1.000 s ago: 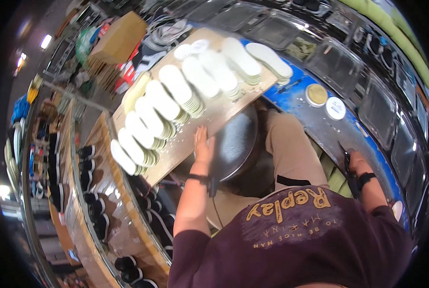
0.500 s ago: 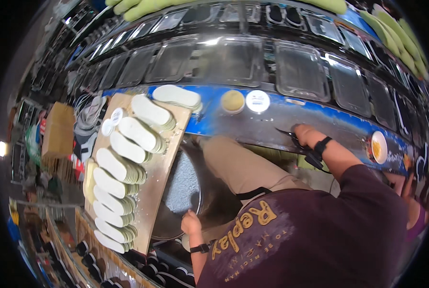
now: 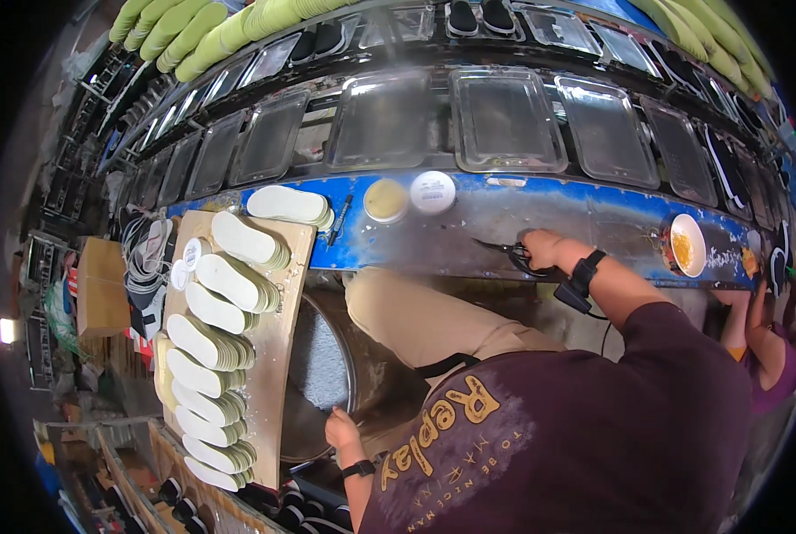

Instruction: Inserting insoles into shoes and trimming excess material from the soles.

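Beside the work bench, my right hand [image 3: 545, 249] has its fingers closed at the black handles of a pair of scissors [image 3: 503, 248], whose blades point left over the metal bench top. My left hand [image 3: 343, 428] is low in front, fingers curled, at the rim of a round dark tub [image 3: 351, 365] holding a pale blue, grainy-looking piece [image 3: 324, 360]. What lies between the left fingers is hidden. On the left, a tilted board [image 3: 273, 392] carries several overlapping stacks of white-topped, pale green insoles [image 3: 229, 285]. Another insole stack [image 3: 286, 204] rests just beyond it on the blue bench edge.
A yellowish round tub [image 3: 385, 200], a white lid [image 3: 432, 192] and a pen [image 3: 341, 220] are on the bench. A bowl with yellow contents [image 3: 686, 245] stands at right, near another person [image 3: 767, 351]. Clear trays [image 3: 507, 120] line the rack behind. A cardboard box [image 3: 100, 285] is far left.
The whole view has shifted, so the bench items appear farther left. More of the scissors' handles now shows beside my right hand. My left hand stays at the tub rim.
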A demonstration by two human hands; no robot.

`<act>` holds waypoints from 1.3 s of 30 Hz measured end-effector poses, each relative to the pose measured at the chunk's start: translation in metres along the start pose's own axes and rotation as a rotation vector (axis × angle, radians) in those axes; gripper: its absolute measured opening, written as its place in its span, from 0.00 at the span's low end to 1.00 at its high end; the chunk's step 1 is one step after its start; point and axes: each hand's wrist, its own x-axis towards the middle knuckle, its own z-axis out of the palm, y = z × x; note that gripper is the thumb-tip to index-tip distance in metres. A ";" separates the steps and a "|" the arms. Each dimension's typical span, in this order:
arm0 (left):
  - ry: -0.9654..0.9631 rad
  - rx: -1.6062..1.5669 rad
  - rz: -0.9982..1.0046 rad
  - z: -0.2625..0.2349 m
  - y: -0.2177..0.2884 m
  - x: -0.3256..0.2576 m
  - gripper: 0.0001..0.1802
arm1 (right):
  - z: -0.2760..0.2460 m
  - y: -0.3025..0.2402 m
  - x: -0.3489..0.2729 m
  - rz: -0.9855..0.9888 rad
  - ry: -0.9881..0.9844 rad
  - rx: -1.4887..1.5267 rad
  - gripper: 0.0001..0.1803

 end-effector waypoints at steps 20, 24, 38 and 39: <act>-0.232 -0.051 -0.033 -0.010 -0.004 0.010 0.27 | -0.016 -0.001 0.029 0.040 -0.149 0.304 0.05; -0.259 -0.021 -0.039 -0.009 -0.009 0.008 0.29 | -0.012 -0.003 0.028 0.033 -0.098 0.342 0.06; -0.361 -0.368 0.007 0.001 -0.038 0.040 0.22 | -0.010 0.000 0.041 0.110 -0.146 0.358 0.09; -0.405 -0.411 -0.073 0.009 -0.051 0.045 0.23 | -0.014 -0.006 0.043 0.079 -0.134 0.299 0.08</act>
